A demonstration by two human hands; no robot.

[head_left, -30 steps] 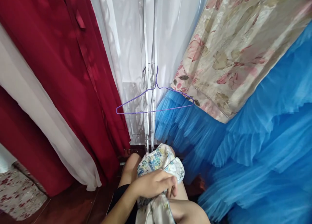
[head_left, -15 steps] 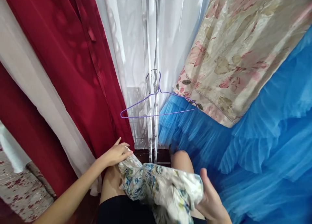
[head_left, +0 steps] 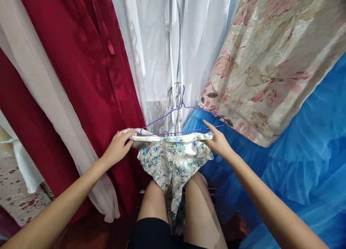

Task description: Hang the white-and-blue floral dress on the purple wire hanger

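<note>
The left hand (head_left: 119,147) and right hand (head_left: 217,140) pinch opposite ends of the blue-floral garment (head_left: 186,158), its top edge stretched crosswise between them, parallel to the purple wire hanger's (head_left: 183,103) bar (whether inside, I cannot tell).

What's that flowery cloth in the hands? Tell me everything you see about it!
The floral garment is whitish with blue flowers and yellowish touches, in thin-looking, slightly shiny cloth. Its band-like top edge stretches nearly level between the left hand and the right hand, both touching it. Below, it hangs creased, narrowing to a tail between the legs. The purple hanger overlaps its top edge; whether they touch is unclear.
</note>
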